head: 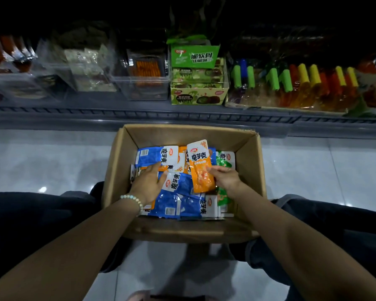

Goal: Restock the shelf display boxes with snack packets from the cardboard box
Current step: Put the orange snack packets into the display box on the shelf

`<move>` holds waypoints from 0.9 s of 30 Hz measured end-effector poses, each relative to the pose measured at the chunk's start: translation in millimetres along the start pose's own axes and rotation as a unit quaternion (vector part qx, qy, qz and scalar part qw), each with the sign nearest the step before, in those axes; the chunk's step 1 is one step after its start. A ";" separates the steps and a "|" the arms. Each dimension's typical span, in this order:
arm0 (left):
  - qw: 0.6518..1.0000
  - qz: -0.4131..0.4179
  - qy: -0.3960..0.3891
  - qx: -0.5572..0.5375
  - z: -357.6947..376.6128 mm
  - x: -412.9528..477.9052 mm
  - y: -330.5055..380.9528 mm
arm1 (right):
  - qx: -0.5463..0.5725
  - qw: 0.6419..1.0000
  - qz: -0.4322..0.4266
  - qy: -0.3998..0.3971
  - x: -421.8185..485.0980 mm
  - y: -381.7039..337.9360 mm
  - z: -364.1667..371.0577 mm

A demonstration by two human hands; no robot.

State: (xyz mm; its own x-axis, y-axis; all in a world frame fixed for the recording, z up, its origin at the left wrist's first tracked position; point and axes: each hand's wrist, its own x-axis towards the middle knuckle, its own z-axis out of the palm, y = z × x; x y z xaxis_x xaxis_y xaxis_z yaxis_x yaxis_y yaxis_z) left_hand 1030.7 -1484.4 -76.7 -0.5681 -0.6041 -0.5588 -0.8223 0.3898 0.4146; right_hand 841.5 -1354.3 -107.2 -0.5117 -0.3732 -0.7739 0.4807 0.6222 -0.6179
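Note:
An open cardboard box [251, 168] sits on the floor between my knees, holding several blue, orange and green snack packets. My right hand [225, 178] pinches an orange packet [201, 168] and holds it upright above the pile. My left hand [149, 181] lies flat on the packets at the box's left side, fingers spread over a blue packet [152, 158] and an orange one, gripping nothing that I can see. A beaded bracelet circles the left wrist. A green packet [225, 160] lies at the box's right side.
A low shelf runs across the back with clear plastic bins [143, 83] at left and centre, a green display box [197, 92] of snacks, and a tray of coloured jelly tubes [295, 83] at right. Pale tiled floor [52, 161] surrounds the box.

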 end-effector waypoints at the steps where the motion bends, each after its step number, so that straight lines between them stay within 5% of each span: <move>1: 1.000 0.008 -0.010 0.001 2.4 2.1 0.9 | 0.005 1.000 0.002 0.023 2.4 -0.5 8.6; 14: 0.990 0.040 -0.129 0.037 22.5 39.0 6.4 | 0.086 0.989 0.035 0.116 40.8 3.7 60.9; 27: 0.993 0.037 -0.116 0.007 3.9 31.2 17.0 | 0.029 0.999 -0.006 0.045 14.0 -11.8 17.1</move>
State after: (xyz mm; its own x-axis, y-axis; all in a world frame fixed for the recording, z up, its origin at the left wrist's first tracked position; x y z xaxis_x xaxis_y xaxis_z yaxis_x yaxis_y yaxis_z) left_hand 998.9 -1493.9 -89.9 -0.6176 -0.3985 -0.6780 -0.7777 0.4379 0.4511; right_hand 840.8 -1378.6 -113.1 -0.5785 -0.3150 -0.7524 0.5135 0.5760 -0.6360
